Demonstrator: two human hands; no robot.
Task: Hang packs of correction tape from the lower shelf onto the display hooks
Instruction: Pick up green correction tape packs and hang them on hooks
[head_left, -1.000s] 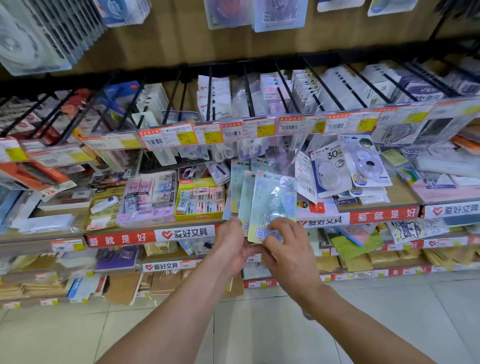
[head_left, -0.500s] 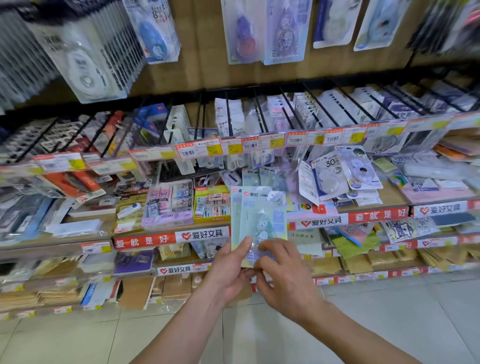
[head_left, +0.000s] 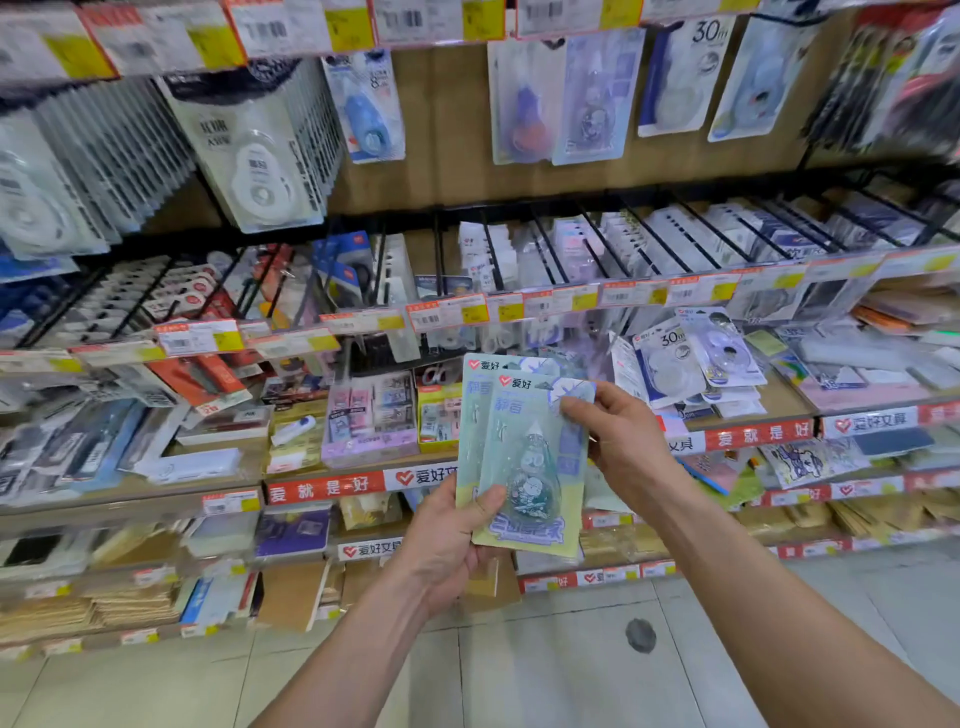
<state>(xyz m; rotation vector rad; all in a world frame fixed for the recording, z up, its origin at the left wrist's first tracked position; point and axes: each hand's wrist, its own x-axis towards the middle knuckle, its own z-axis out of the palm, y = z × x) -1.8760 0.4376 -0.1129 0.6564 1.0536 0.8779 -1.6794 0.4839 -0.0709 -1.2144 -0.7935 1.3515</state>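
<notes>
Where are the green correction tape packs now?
Head view, centre: the green packs are held before the shelves, left hand gripping their bottom, right hand pinching the top right corner.

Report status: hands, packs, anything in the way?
Left hand grips the packs at the bottom; right hand pinches their top corner. Packs held clear of the shelf, none hooked yet. Nothing between them and the hanging packs above.

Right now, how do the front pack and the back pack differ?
The front pack shows nearly whole; the back pack shows only its top and left strip. The back pack sits higher and further left than the front pack, whose top corner the right hand pinches. The left hand grips both green cards below.
</notes>
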